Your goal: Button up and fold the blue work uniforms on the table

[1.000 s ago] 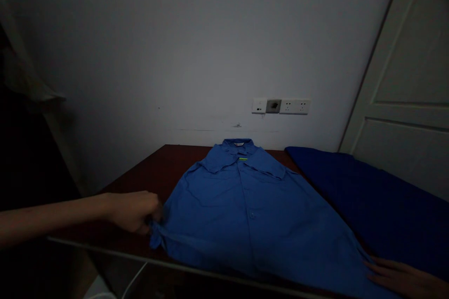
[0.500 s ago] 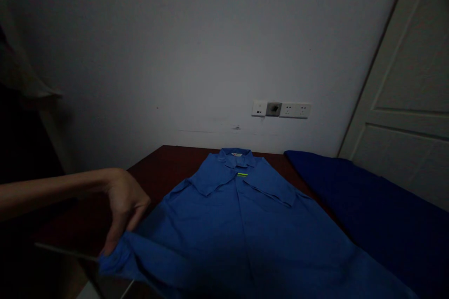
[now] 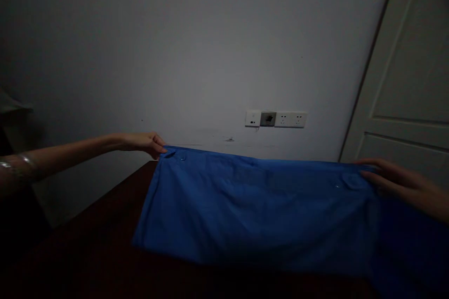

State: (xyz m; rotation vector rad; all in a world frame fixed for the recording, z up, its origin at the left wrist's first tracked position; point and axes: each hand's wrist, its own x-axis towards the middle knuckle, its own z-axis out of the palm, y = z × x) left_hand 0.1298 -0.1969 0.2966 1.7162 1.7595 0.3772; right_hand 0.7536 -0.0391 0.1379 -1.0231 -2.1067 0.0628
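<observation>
Head view: blue shirt (image 3: 252, 205) now raised, left hand (image 3: 140, 143), right hand (image 3: 400, 181), fingers (image 3: 159, 145) pinching hem corners.

I see a dark reddish-brown wooden bench (image 3: 87, 247), a bright blue shirt (image 3: 245, 215) draping onto it, and a navy-blue cloth (image 3: 410, 247) at right.

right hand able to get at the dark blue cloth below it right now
Probably yes: the right hand holds the edge of the raised blue shirt, but the dark blue cloth lies just below it, with nothing visible between them.
</observation>
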